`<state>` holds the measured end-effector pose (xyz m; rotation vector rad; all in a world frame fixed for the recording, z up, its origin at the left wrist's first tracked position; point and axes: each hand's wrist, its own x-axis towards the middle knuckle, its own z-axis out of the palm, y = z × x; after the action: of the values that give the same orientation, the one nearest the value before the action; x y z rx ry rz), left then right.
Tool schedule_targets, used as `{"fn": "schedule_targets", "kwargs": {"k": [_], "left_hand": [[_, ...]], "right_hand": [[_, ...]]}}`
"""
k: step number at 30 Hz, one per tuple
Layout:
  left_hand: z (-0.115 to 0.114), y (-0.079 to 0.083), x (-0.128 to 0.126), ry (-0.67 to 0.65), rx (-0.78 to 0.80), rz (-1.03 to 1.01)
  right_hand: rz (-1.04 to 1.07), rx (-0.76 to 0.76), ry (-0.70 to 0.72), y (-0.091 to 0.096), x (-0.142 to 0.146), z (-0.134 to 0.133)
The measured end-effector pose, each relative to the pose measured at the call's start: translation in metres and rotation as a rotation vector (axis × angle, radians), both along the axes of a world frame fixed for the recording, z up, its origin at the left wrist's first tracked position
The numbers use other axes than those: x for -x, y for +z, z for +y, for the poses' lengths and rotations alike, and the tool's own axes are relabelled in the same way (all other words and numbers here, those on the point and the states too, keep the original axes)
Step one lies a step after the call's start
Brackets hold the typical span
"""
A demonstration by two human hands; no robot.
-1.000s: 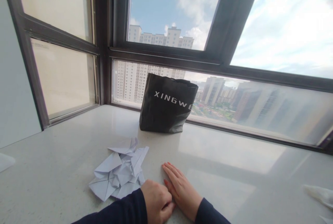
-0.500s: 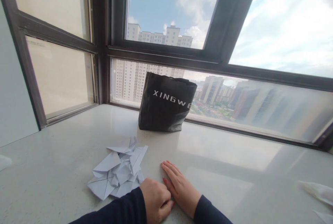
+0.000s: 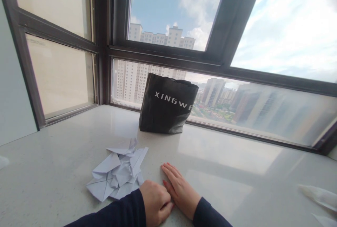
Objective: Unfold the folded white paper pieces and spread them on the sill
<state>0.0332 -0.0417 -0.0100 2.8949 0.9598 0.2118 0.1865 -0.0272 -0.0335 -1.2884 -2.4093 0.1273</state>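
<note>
My left hand (image 3: 155, 201) is curled into a fist on the white surface, with nothing showing between its fingers. Right beside it, my right hand (image 3: 180, 192) lies flat, palm down, fingers stretched out and holding nothing. The two hands touch or nearly touch near the thumbs. Just left of the fist is a loose pile of folded white paper pieces (image 3: 119, 176). Part of the pile's lower edge passes behind my left hand and sleeve.
A black bag (image 3: 167, 111) with white lettering stands upright at the back, close to the window frame (image 3: 210, 62). White folded paper items (image 3: 319, 197) lie at the right edge. Another white thing (image 3: 3, 162) is cut off at the left edge.
The whole view has shifted very slightly. Both hands keep their pose, and the paper pile and the bag stay where they were.
</note>
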Motion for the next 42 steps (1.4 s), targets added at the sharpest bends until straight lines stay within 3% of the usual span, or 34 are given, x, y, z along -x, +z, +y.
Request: {"fn": "schedule_targets", "kwargs": {"k": [42], "left_hand": [[-0.0003, -0.0012, 0.0004, 0.014, 0.0, -0.03]], "right_hand": [[-0.028, -0.047, -0.021, -0.0008, -0.0001, -0.0015]]}}
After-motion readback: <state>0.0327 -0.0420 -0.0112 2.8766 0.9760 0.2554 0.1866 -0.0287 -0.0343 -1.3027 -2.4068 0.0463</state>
